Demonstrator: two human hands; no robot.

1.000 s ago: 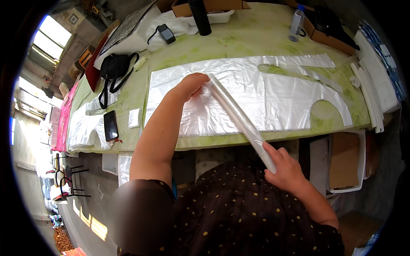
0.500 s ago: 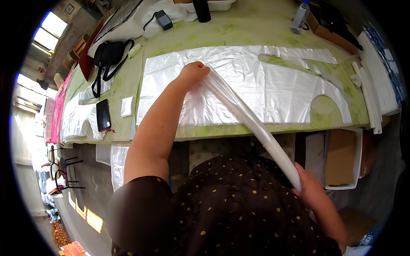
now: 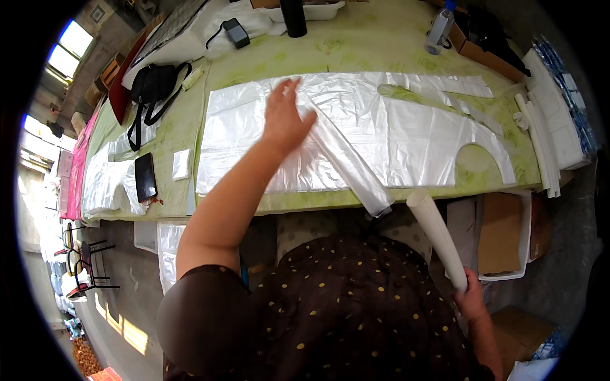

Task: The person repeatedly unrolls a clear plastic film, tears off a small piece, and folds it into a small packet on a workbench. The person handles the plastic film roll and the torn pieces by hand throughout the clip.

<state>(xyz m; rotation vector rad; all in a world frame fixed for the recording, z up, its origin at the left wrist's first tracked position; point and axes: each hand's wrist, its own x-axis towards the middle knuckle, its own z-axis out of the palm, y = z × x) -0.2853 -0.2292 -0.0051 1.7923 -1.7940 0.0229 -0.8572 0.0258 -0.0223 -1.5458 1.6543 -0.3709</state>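
My left hand (image 3: 286, 120) is open, its fingers spread above a stack of shiny clear plastic sheets (image 3: 413, 136) with a curved cutout at the right. Beside it a folded plastic strip (image 3: 349, 165) runs diagonally across the sheets, its near end reaching over the table's front edge. At the lower right, my right hand (image 3: 471, 297) is closed around the lower end of a white tube (image 3: 438, 240). The tube slants up toward the table edge, apart from the strip's end, and its upper end shows an opening.
The green patterned tablecloth (image 3: 356, 54) carries a black bag (image 3: 154, 86), a phone (image 3: 145, 177), a small white packet (image 3: 181, 164) and a water bottle (image 3: 439, 30). White rolls (image 3: 537, 143) lie at the right edge. A bin with cardboard (image 3: 502, 235) stands below.
My left hand has opened and let go of the plastic strip. The white tube has come out of the strip, drawn down and right by my right hand. The strip now lies flatter on the sheets.
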